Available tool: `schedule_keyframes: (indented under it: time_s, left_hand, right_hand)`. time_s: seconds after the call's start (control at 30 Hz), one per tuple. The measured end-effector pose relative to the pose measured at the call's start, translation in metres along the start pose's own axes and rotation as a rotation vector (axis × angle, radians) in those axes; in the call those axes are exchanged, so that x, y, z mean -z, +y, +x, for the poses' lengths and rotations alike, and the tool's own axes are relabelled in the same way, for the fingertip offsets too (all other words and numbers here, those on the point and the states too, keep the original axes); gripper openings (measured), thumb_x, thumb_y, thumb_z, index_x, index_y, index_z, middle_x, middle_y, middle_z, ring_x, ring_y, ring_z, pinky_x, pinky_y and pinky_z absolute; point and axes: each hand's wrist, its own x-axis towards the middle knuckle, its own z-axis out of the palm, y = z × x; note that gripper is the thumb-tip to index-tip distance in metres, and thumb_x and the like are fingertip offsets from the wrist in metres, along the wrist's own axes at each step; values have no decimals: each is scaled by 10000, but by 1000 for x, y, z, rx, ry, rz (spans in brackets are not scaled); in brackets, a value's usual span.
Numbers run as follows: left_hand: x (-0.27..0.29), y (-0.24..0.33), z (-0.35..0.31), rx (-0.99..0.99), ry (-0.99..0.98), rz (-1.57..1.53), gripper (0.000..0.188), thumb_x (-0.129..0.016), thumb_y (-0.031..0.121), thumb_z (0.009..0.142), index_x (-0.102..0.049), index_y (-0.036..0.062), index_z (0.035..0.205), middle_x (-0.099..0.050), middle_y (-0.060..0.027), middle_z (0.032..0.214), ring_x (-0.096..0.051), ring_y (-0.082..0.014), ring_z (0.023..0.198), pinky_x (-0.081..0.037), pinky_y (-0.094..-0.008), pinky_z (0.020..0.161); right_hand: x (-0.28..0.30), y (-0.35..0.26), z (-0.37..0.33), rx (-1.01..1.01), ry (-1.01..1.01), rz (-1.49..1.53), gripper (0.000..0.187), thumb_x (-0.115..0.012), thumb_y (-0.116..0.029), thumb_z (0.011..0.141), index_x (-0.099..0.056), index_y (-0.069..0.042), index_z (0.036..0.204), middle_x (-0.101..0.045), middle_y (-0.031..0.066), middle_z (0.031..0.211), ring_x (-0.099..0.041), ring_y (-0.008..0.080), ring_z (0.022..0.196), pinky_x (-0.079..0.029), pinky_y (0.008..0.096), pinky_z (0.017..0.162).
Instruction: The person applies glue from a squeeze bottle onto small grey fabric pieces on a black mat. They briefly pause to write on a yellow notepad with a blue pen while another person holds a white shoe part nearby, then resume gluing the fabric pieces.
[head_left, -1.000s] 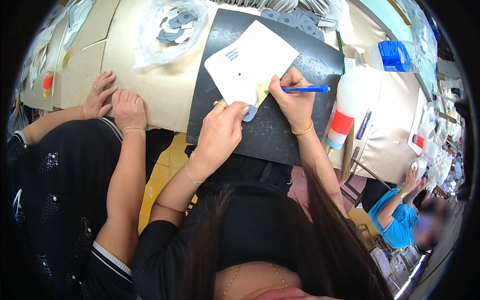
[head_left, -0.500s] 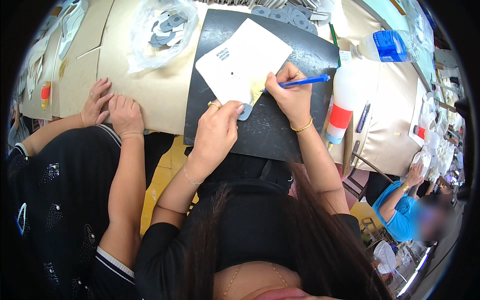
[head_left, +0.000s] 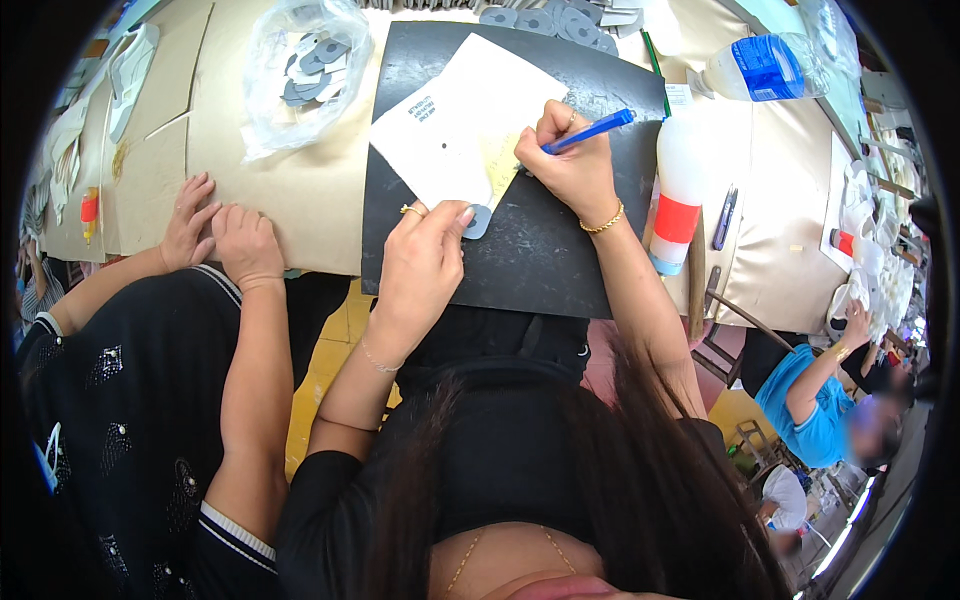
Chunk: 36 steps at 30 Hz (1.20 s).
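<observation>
My left hand (head_left: 425, 258) pinches a small grey rounded piece (head_left: 478, 223) with a hole, between thumb and fingers. The piece lies at the near corner of a white printed sheet (head_left: 455, 110). My right hand (head_left: 575, 165) is closed around a blue pen (head_left: 595, 130), its tip hidden behind my fingers. Beside that hand, a pale yellow strip with faint marks (head_left: 503, 165) lies along the sheet's right side. Under all of this is a black board (head_left: 540, 255), which reaches the table's front edge.
A clear bag (head_left: 340, 115) of grey and white pieces lies left of the board, with more grey pieces (head_left: 575, 22) behind it. To the right are a red-banded squeeze bottle (head_left: 675, 220), a blue-labelled bottle (head_left: 765, 70) and a dark pen (head_left: 725, 217). A neighbour's hands (head_left: 245, 240) rest at left.
My right hand has shifted slightly up and away from me, and the pen now tilts more steeply. My left hand still holds the grey piece. The whole view has shifted a little.
</observation>
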Motion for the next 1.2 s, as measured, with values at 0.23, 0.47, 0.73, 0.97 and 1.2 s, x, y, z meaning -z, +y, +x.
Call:
schedule_keyframes:
  time_s: [0.23,0.47,0.73,0.97,1.2]
  left_hand:
    - [0,-1,-1,26,-14,-14,185,-558,124,944,-640,-32,999,-559,-108,809,-563,-121,564,-497,-234,484]
    - [1,-1,0,13,-13,-11,178,-558,116,942,-639,-34,995,-564,-107,817,-560,-120,562,-494,-234,484]
    - [1,0,0,5,-18,-1,184,-553,117,945,-636,-39,997,-565,-112,822,-560,-120,560,-491,-236,482]
    - [2,-1,0,14,-27,12,187,-549,118,947,-635,-41,999,-559,-108,811,-560,-116,557,-490,-235,480]
    - [2,-1,0,12,-26,16,183,-552,113,945,-634,-42,996,-550,-105,794,-550,-111,542,-491,-235,477]
  right_hand:
    - [-1,1,0,27,-23,-30,312,-662,-82,731,-398,-28,574,-371,15,487,-335,58,464,-299,254,430]
    - [-2,-2,0,63,-52,-74,305,-664,-79,734,-404,-29,581,-383,15,488,-343,64,460,-312,254,427]
    - [1,3,2,0,-3,-53,341,-693,-67,763,-399,-68,591,-398,-48,549,-336,25,524,-275,219,463]
    - [0,0,2,12,-8,-87,341,-696,-76,761,-402,-61,589,-392,-42,537,-339,30,516,-277,225,455]
    - [0,2,3,56,6,-134,343,-692,-75,748,-392,-59,581,-373,-34,521,-328,35,508,-274,236,449]
